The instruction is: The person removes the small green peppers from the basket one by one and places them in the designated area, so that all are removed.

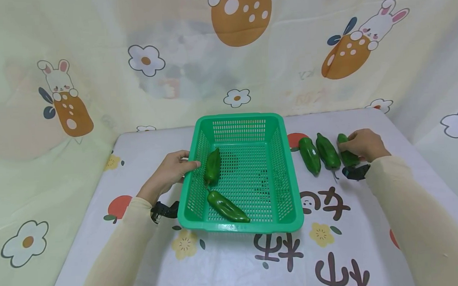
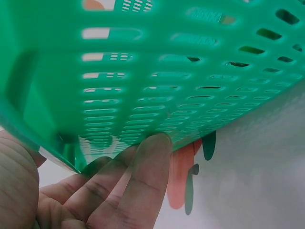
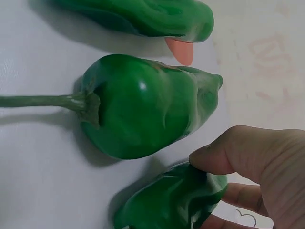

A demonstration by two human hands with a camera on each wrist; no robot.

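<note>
My left hand grips the left rim of a green plastic basket, thumb over the edge and fingers against the slotted wall outside. The left wrist view shows those fingers under the basket's side. Two green peppers lie inside, one upright along the left wall and one slanting near the front. On the table to the right, my right hand pinches the rightmost green pepper between thumb and fingers. Two more peppers lie beside it, a stemmed one in the middle and another nearest the basket.
A pale printed cloth covers the table. Behind it and at both sides hang printed cloth walls with rabbits and flowers. A black strap device sits on the right wrist, another on the left.
</note>
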